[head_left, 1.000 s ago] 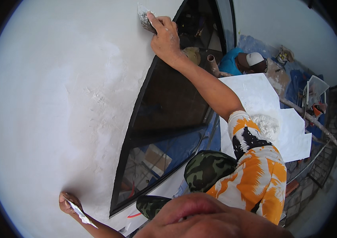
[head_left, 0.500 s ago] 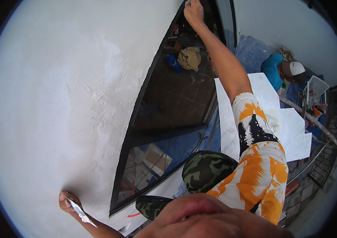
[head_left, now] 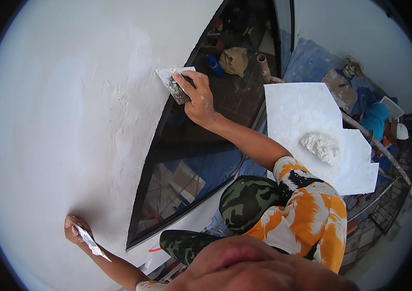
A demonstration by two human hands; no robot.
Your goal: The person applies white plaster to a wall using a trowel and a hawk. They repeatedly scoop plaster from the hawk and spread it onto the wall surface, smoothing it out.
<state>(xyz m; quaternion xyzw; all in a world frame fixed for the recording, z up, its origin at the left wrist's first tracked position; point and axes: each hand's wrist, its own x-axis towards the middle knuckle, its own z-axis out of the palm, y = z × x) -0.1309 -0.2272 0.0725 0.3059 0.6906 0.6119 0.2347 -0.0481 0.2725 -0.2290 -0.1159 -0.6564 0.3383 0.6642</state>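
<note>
Low on the left, my left hand (head_left: 76, 229) is closed around a scraper blade (head_left: 91, 242) smeared with white putty, close to the white wall (head_left: 70, 145). My right hand (head_left: 200, 102) grips a putty knife (head_left: 173, 83), fingers spread over its back. White putty coats that blade, which lies over the wall's edge beside the black window frame (head_left: 164, 131). Rough streaks and ridges mark the wall around it. A mound of white putty (head_left: 321, 147) rests on a white board (head_left: 288, 111) to the right.
Behind the glass (head_left: 215, 121) show a blue bottle (head_left: 214, 65) and a tan cloth bundle (head_left: 234, 61). Metal scaffold pipes (head_left: 375, 145) run past the board. Below at right, another person in a blue shirt (head_left: 374, 119) bends near blue sheeting (head_left: 307, 60).
My right hand has come down from the window's top along its edge, bringing the putty knife into full view. The putty mound is now uncovered. The other person has shifted lower right.
</note>
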